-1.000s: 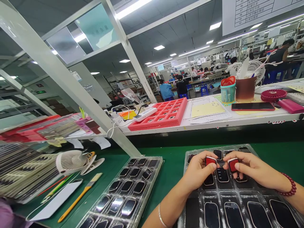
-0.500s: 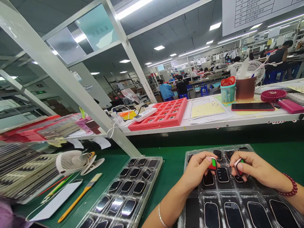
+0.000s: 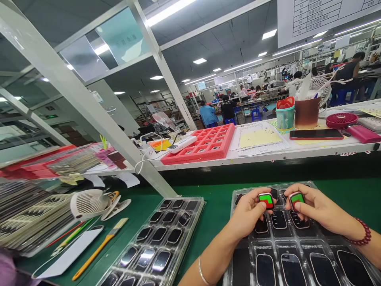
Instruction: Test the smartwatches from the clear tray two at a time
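My left hand (image 3: 248, 210) is closed around a smartwatch without a strap (image 3: 266, 201), its thumb on the lower edge of the lit screen. My right hand (image 3: 315, 204) grips a second smartwatch (image 3: 296, 199), with the thumb over its lower corner. Both screens show green and red areas and face me. Below the hands lies a clear plastic tray (image 3: 252, 248) with several watches in its pockets. In that tray, a watch with white text on its screen (image 3: 279, 219) sits between the two hands. My fingers partly cover the tray's far rows.
To the left, a second clear tray (image 3: 195, 222) holds more watches. Beside it are a brush (image 3: 101, 248), a white sheet (image 3: 71, 254) and a small white fan (image 3: 89, 203). A shelf (image 3: 256, 155) carries a red foam tray (image 3: 205, 145), papers, a phone (image 3: 316, 134) and cups.
Both watches have turned so their screens now face me more fully. My thumbs have shifted lower on the screens. The trays have stayed in place.
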`<action>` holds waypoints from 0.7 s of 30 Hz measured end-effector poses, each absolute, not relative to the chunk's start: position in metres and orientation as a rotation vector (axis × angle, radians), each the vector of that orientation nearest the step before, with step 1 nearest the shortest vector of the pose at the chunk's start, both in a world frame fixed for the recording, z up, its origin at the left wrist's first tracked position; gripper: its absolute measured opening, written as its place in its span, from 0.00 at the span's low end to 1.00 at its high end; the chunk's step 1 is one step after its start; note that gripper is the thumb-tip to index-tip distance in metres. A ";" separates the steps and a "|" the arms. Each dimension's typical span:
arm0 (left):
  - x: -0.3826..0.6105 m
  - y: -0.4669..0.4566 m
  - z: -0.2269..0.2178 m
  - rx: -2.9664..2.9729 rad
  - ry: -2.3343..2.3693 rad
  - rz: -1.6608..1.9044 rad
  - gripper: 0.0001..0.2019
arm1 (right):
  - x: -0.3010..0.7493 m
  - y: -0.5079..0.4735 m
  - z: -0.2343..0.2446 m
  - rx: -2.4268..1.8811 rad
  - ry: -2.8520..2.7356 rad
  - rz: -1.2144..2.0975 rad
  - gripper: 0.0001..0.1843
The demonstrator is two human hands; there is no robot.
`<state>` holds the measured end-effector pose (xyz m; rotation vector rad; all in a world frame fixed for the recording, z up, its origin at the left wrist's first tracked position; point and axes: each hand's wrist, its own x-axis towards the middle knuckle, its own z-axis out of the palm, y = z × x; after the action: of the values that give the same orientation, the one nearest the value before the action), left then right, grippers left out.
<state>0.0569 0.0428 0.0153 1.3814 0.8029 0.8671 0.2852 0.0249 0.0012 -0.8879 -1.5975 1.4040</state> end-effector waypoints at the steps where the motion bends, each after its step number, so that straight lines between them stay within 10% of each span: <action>1: 0.057 0.043 0.015 1.378 0.808 0.865 0.22 | 0.285 0.025 0.001 -0.883 -1.594 1.411 0.16; 21: 0.059 0.041 0.019 1.327 0.776 0.918 0.19 | 0.286 0.024 -0.003 -0.846 -1.635 1.470 0.16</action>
<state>0.0586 0.0408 0.0192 1.3266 0.7755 0.9182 0.2857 0.0241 -0.0028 -0.8460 -1.6352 1.4705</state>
